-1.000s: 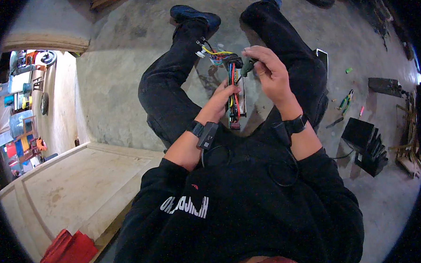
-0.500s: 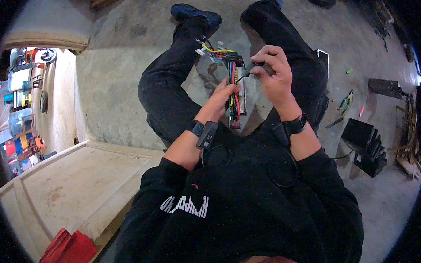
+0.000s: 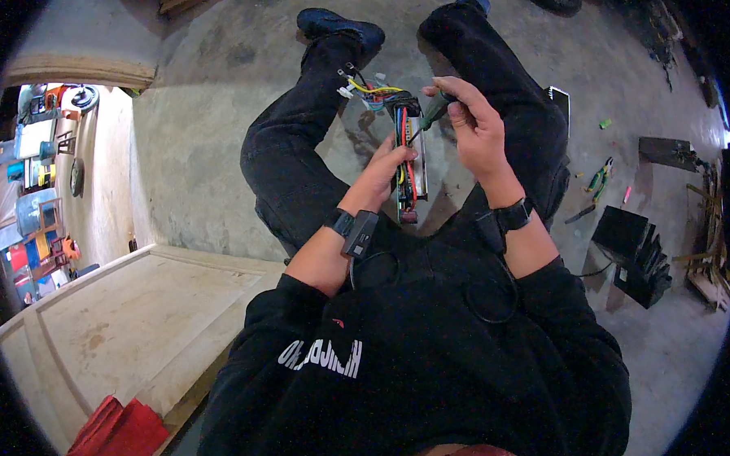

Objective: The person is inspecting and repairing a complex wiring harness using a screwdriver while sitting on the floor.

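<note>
A long, narrow electronic controller [image 3: 421, 172] with a metal-edged body stands between my thighs, its red, black and yellow wires running along it. My left hand [image 3: 385, 168] grips its left side, the thumb lying across the wires at mid-length; the other fingers are mostly hidden behind it. My right hand [image 3: 479, 129] is to the right of the controller, its fingers bent around the dark green handle of a screwdriver [image 3: 436, 111]. The thin shaft slants down-left to the controller, near my left thumb. Whether the tip sits on a screw is too small to tell.
A bundle of coloured wires with white connectors [image 3: 369, 89] spreads from the controller's far end. On the floor to the right lie pliers [image 3: 600, 179], a pink marker-like stick [image 3: 627, 193], a green piece [image 3: 605, 124] and black finned blocks [image 3: 631, 253]. A wooden panel [image 3: 157, 318] borders the left.
The fingers of my right hand have shifted on the screwdriver: the index finger now lies near the handle's top and the thumb is drawn back. My left hand and the controller stay put.
</note>
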A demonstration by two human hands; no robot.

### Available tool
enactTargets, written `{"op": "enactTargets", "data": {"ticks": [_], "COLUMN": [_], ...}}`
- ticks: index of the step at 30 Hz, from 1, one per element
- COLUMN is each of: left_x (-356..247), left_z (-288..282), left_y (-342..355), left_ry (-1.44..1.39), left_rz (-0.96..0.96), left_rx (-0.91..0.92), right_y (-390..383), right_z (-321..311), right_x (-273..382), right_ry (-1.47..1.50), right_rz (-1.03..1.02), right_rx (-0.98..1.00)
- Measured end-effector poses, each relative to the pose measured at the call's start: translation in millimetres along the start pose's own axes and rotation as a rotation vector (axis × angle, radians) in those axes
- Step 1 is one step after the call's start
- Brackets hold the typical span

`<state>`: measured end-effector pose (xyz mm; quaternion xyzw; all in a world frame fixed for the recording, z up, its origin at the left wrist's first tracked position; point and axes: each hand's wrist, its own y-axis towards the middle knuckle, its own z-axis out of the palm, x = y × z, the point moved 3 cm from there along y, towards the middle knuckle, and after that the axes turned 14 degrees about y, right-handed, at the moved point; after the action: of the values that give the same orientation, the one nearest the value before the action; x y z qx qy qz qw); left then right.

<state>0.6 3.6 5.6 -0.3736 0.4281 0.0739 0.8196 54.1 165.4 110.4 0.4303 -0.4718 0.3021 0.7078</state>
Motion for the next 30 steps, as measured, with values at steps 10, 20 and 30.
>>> {"op": "enactTargets", "data": {"ticks": [10,20,30], "left_x": [5,1,1], "left_z": [-3,-3,-1], "left_y": [6,5,5], "left_ry": [-0.008,-0.015,-0.028], "left_rz": [0.017,0.038,0.033], "left_rx": [-0.015,0.023,0.007], "right_y": [-1,-2,-2], "right_z": [-2,2,-5], "right_x": [1,-3,-18], "right_ry": [-0.186,-0.089,-0.163], "right_rz": [-0.067,0.018,0.15], "right_rx": [0.045,-0.148,-0.138]}}
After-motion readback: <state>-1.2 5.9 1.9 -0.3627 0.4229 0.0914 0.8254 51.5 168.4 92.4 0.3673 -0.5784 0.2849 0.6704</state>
